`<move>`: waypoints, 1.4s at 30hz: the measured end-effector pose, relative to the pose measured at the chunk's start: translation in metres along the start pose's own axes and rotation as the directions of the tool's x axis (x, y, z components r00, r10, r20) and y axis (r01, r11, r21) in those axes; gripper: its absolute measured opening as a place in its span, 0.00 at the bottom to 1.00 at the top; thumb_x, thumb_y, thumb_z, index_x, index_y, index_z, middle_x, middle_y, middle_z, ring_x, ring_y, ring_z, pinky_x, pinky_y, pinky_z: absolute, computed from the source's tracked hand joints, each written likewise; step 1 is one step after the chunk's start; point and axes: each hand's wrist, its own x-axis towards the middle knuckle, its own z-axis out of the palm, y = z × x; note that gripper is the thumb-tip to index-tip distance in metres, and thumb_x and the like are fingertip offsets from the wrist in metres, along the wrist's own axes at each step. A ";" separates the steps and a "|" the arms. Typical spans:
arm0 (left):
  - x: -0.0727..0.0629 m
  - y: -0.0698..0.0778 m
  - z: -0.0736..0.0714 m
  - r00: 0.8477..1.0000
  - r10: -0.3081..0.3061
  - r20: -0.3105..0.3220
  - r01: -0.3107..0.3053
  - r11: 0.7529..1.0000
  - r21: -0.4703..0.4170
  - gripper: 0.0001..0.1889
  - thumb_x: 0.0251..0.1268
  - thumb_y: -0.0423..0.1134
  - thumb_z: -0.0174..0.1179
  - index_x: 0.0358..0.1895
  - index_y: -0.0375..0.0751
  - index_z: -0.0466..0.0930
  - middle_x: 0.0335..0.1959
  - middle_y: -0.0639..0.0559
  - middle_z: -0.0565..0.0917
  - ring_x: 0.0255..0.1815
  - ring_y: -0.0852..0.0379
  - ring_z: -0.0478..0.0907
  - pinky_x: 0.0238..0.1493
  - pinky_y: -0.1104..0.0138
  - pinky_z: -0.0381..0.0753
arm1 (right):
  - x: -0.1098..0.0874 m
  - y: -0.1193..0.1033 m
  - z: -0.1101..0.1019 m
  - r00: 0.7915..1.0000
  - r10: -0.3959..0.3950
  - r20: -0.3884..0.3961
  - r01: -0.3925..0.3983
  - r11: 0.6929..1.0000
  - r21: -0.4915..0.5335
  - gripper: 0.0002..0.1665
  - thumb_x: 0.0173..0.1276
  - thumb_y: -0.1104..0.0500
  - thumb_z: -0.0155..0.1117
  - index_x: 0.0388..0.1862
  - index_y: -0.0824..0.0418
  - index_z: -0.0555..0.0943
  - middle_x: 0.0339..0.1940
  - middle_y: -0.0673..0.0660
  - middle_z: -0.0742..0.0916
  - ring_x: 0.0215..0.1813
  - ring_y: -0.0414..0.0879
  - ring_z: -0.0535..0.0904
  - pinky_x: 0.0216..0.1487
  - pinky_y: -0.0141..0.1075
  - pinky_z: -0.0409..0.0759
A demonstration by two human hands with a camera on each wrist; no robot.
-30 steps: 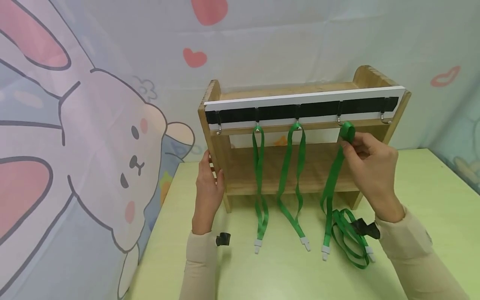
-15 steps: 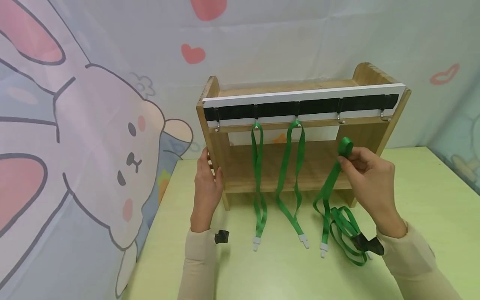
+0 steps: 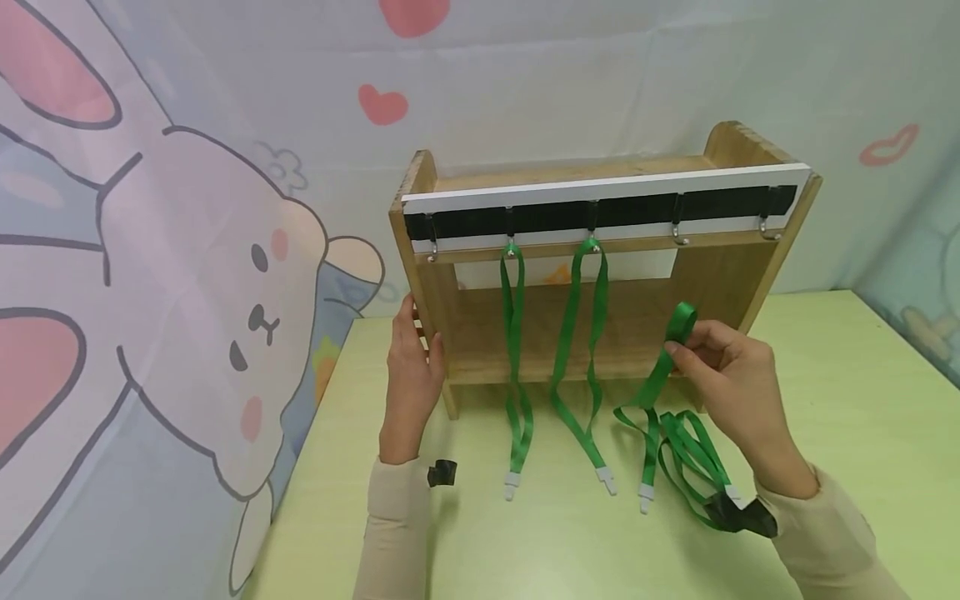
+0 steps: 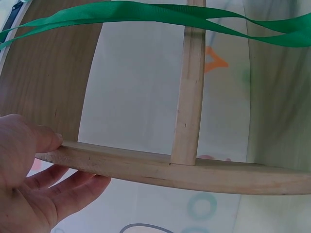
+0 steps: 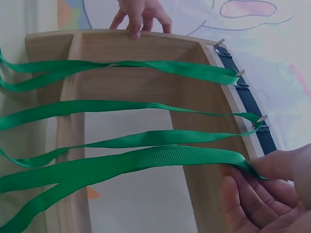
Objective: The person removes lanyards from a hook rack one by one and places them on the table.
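My right hand [image 3: 738, 392] pinches the looped top of a green lanyard [image 3: 654, 385] between thumb and fingers, below the hook rail and in front of the shelf's right part. The strap hangs slack from there, its white clip [image 3: 645, 500] low at the table. At the left side panel of the small wooden shelf [image 3: 480, 333], my left hand [image 3: 412, 379] grips the edge. The left wrist view has its thumb on one face of the panel [image 4: 131, 167] and its fingers on the other. Two more green lanyards [image 3: 513, 325] hang from the second and third hooks.
Several metal hooks line a black strip on the white rail [image 3: 637, 212] across the shelf's top front; the outer left one and the two on the right are bare. Another green lanyard [image 3: 686, 446] lies bunched on the pale green table [image 3: 525, 550], partly behind my right wrist's black mount.
My right hand has lowered the lanyard's loop from beside the fourth hook, down and slightly left, and the strap sags more. The left hand keeps its grip on the shelf.
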 end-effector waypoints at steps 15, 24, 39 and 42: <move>-0.001 0.000 0.001 1.000 -0.011 0.016 0.011 1.000 -0.002 0.31 0.76 0.27 0.53 0.75 0.30 0.49 0.60 0.30 0.69 0.50 0.36 0.77 0.39 0.51 0.87 | -0.027 0.018 -0.006 0.985 0.139 0.100 -0.142 0.989 0.031 0.03 0.70 0.72 0.64 0.40 0.74 0.82 0.27 0.48 0.87 0.28 0.40 0.84 0.33 0.27 0.84; -0.001 -0.001 0.002 1.000 0.002 0.004 -0.002 1.000 -0.002 0.31 0.76 0.27 0.53 0.75 0.30 0.49 0.59 0.29 0.69 0.49 0.35 0.77 0.38 0.51 0.87 | -0.043 0.029 -0.004 0.973 0.166 0.158 -0.171 0.985 0.023 0.02 0.70 0.72 0.64 0.39 0.72 0.82 0.28 0.48 0.87 0.27 0.39 0.84 0.32 0.29 0.84; -0.001 -0.003 0.002 1.000 -0.008 0.005 0.008 1.000 -0.008 0.32 0.75 0.27 0.53 0.76 0.30 0.49 0.62 0.29 0.68 0.51 0.35 0.77 0.40 0.51 0.87 | -0.059 0.050 0.014 0.925 0.262 0.277 -0.260 0.965 -0.045 0.08 0.71 0.70 0.64 0.45 0.75 0.81 0.33 0.59 0.86 0.26 0.39 0.83 0.30 0.35 0.85; -0.001 -0.003 0.002 1.000 -0.001 0.008 0.001 1.000 -0.010 0.32 0.76 0.27 0.53 0.76 0.30 0.49 0.62 0.29 0.68 0.51 0.35 0.77 0.39 0.51 0.87 | -0.060 0.060 0.018 0.921 0.266 0.284 -0.263 0.963 -0.048 0.09 0.70 0.71 0.64 0.46 0.76 0.80 0.32 0.60 0.86 0.25 0.41 0.83 0.28 0.37 0.85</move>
